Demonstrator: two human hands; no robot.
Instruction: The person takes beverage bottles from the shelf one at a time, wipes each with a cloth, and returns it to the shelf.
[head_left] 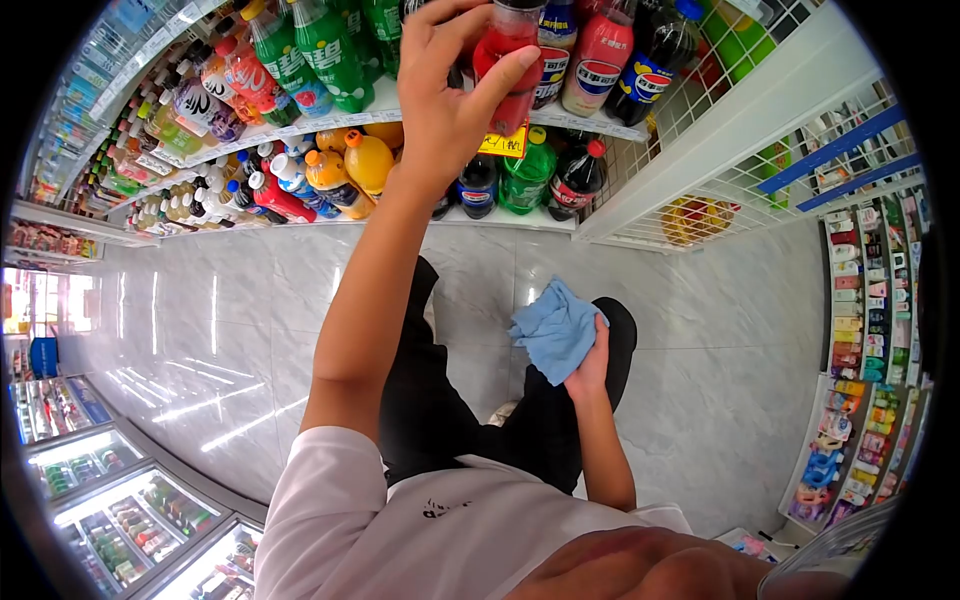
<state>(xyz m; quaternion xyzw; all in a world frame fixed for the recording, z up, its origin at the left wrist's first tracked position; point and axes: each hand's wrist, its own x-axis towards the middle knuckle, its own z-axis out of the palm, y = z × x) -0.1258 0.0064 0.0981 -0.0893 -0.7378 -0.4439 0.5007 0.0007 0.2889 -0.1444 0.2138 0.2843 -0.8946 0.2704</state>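
Observation:
My left hand [448, 85] reaches up to the drink shelf, its fingers and thumb closed around a red bottle [507, 60] with a dark cap. The bottle is at the front of the shelf, over a yellow price tag [507, 144]; whether its base rests on the shelf I cannot tell. Low by my right knee, my right hand [588, 368] grips a crumpled light blue cloth [556, 330]. The cloth hides most of that hand's fingers. Beside the red bottle stand a pink Pepsi bottle [598, 62] and a dark Pepsi bottle [655, 68].
Green Sprite bottles [333, 55] stand left of my hand. The lower shelf holds orange drinks [369, 163] and a dark cola bottle [577, 182]. A white wire rack [720, 150] borders the shelf on the right. Glass-topped chillers [140, 520] line the lower left; grey tiles [250, 310] cover the floor.

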